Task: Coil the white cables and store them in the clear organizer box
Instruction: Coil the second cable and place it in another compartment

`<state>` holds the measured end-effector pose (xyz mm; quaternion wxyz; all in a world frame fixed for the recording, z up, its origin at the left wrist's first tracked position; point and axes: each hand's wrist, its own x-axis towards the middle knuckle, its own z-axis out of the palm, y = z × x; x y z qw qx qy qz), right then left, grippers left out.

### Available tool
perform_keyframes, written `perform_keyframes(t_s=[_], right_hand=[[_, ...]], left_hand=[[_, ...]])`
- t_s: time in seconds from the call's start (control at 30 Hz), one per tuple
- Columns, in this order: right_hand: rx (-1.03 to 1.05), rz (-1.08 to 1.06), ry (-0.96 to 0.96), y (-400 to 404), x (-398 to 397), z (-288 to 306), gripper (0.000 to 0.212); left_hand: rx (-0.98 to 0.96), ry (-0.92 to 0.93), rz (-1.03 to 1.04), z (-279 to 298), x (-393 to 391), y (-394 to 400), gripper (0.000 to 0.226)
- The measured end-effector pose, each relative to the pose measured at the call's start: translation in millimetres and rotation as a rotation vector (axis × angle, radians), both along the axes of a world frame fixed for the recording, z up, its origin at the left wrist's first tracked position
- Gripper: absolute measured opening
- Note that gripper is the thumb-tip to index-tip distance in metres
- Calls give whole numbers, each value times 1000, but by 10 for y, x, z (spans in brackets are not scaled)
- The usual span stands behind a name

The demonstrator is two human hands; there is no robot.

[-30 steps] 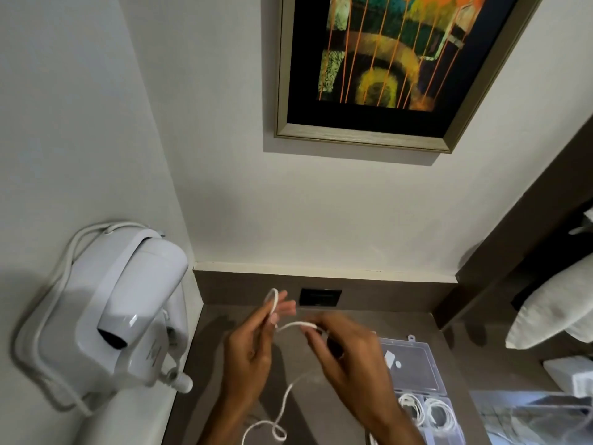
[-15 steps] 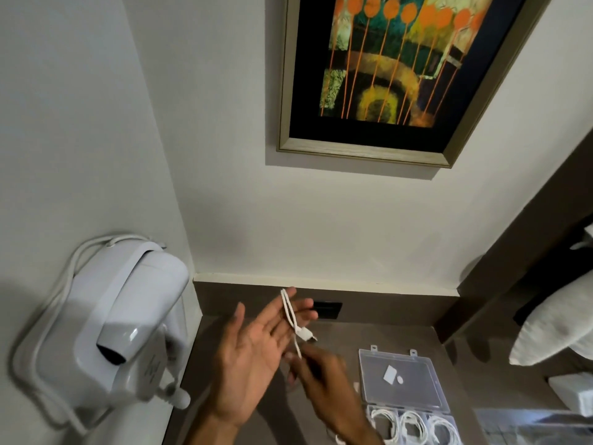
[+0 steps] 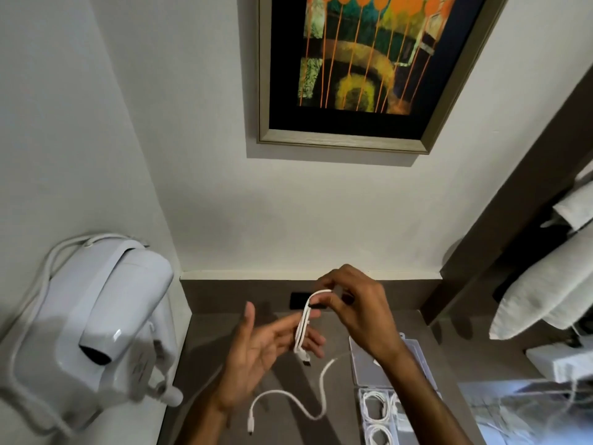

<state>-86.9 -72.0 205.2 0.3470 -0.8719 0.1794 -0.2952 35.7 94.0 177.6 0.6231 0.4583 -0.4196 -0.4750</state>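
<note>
A white cable (image 3: 303,329) is wound in a few loops around the spread fingers of my left hand (image 3: 260,351), palm up over the brown counter (image 3: 205,374). My right hand (image 3: 356,309) pinches the top of the loop. One plug end hangs below my left fingers; the cable's free tail (image 3: 308,409) trails down onto the counter. The clear organizer box (image 3: 398,409) lies open at the lower right, its lid folded back, with coiled white cables (image 3: 377,409) in its compartments.
A white wall-mounted hair dryer (image 3: 96,326) with its cord sticks out at the left, close to my left arm. A framed painting (image 3: 359,65) hangs on the wall ahead. A dark socket plate (image 3: 298,300) sits in the backsplash. Pillows (image 3: 545,290) lie at the right.
My right hand rose from below my left hand to the top of the loops, laying on another turn. The free tail now lies on the counter.
</note>
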Motion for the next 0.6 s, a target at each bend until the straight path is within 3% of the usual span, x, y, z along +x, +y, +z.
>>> perform_keyframes(t_s=[0.17, 0.3, 0.37, 0.47, 0.6], right_hand=[[154, -67, -20, -94, 148, -415, 15], [138, 54, 155, 416, 33, -844, 21], [82, 92, 233, 613, -31, -850, 20], [-67, 54, 260, 699, -117, -655, 16], [-270, -66, 177, 463, -185, -226, 19]], left_hand=[[-79, 327, -120, 32, 73, 51, 124], [-125, 474, 32, -4, 156, 64, 113], [-71, 395, 207, -47, 167, 63, 107], [89, 84, 400, -140, 183, 53, 99], [157, 31, 258, -240, 140, 62, 89]])
